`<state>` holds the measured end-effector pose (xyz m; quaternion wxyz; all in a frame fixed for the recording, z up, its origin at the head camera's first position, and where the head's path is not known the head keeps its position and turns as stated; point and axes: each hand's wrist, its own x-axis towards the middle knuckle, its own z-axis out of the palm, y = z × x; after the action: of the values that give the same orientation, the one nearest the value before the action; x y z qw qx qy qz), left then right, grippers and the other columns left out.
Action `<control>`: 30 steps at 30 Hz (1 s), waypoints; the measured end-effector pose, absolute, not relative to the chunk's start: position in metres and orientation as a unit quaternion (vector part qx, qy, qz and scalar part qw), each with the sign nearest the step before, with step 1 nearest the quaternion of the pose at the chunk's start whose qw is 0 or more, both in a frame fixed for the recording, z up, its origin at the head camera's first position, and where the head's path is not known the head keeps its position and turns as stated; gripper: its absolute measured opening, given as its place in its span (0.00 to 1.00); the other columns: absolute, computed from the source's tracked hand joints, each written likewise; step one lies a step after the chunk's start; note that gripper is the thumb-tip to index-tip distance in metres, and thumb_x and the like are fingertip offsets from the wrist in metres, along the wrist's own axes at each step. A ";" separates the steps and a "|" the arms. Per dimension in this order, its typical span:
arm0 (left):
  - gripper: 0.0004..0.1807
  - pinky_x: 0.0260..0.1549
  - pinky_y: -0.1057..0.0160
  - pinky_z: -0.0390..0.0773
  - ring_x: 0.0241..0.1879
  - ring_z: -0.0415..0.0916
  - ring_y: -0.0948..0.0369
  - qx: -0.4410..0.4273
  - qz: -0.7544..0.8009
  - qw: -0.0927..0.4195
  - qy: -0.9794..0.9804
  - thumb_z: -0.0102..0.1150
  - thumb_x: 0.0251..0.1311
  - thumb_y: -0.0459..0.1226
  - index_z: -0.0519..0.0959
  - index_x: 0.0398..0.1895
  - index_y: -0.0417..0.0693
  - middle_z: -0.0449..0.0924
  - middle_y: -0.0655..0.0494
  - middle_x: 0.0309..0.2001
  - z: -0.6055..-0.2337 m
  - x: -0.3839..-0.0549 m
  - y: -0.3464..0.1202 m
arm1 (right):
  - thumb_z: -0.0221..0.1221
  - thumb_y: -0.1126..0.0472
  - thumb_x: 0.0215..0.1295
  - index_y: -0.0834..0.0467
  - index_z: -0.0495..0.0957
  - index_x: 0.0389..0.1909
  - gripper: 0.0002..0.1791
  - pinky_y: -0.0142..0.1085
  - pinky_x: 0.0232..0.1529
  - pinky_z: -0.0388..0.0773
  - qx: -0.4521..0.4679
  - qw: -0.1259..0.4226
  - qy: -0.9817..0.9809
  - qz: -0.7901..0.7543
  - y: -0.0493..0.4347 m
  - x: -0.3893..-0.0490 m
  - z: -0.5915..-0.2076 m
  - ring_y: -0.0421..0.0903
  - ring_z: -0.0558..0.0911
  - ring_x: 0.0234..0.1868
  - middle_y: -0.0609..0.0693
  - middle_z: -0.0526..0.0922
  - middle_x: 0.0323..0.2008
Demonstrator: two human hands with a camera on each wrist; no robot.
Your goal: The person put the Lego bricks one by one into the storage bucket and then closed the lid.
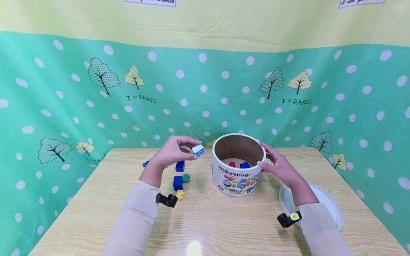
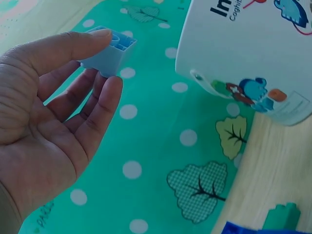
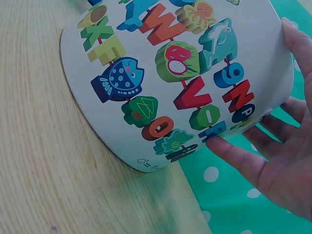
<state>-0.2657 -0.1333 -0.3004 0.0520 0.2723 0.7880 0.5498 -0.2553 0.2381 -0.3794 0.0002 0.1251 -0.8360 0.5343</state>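
Observation:
My left hand [image 1: 173, 151] pinches a light blue toy brick [image 1: 198, 150] between thumb and fingertips, above the table to the left of a white round bucket [image 1: 235, 183]. In the left wrist view the brick [image 2: 105, 56] sits tilted, its hollow side partly under the thumb. On the bucket's right side, my right hand [image 1: 277, 165] grips, thumb at the near rim and fingers farther back along the wall. Inside the bucket lie a red brick [image 1: 232, 164] and a blue brick [image 1: 245, 165]. Its printed wall [image 3: 146, 73] fills much of the right wrist view.
Left of the bucket lie dark blue bricks [image 1: 178, 182], a green brick [image 1: 186, 178], a yellow brick [image 1: 180, 194] and a small blue piece [image 1: 145, 163]. A white round lid [image 1: 331, 206] lies under the right forearm. A green dotted curtain [image 1: 205, 106] hangs behind the table [image 1: 217, 227].

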 end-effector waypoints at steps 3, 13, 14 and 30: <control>0.23 0.34 0.60 0.79 0.35 0.77 0.53 0.280 0.545 0.048 0.789 0.67 0.41 0.29 0.77 0.46 0.41 0.76 0.47 0.38 -0.298 -0.271 -0.124 | 0.60 0.48 0.54 0.36 0.47 0.66 0.42 0.52 0.49 0.69 0.124 -0.001 -0.837 0.533 0.239 -0.256 -0.380 0.56 0.50 0.65 0.49 0.50 0.66; 0.23 0.33 0.61 0.79 0.37 0.74 0.55 0.287 0.530 0.036 0.797 0.70 0.39 0.36 0.79 0.44 0.51 0.77 0.55 0.39 -0.304 -0.295 -0.092 | 0.59 0.48 0.55 0.34 0.47 0.66 0.41 0.53 0.50 0.67 0.122 -0.003 -0.841 0.527 0.240 -0.256 -0.380 0.56 0.50 0.65 0.48 0.49 0.67; 0.23 0.32 0.62 0.79 0.38 0.74 0.56 0.286 0.527 0.035 0.800 0.70 0.40 0.37 0.79 0.44 0.52 0.77 0.55 0.38 -0.304 -0.296 -0.089 | 0.59 0.48 0.55 0.34 0.47 0.66 0.41 0.54 0.50 0.67 0.122 -0.003 -0.843 0.524 0.240 -0.255 -0.380 0.56 0.50 0.65 0.48 0.49 0.67; 0.24 0.32 0.63 0.77 0.40 0.72 0.55 0.254 0.526 0.030 0.811 0.71 0.38 0.38 0.79 0.44 0.55 0.77 0.56 0.35 -0.293 -0.311 -0.042 | 0.60 0.50 0.55 0.36 0.47 0.66 0.41 0.50 0.48 0.70 0.129 -0.009 -0.830 0.542 0.240 -0.255 -0.380 0.56 0.50 0.65 0.50 0.49 0.67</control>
<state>-0.3105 -0.0417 -0.2934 0.0301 0.2537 0.8114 0.5256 -0.2554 0.2399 -0.3805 -0.0087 0.1286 -0.8303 0.5423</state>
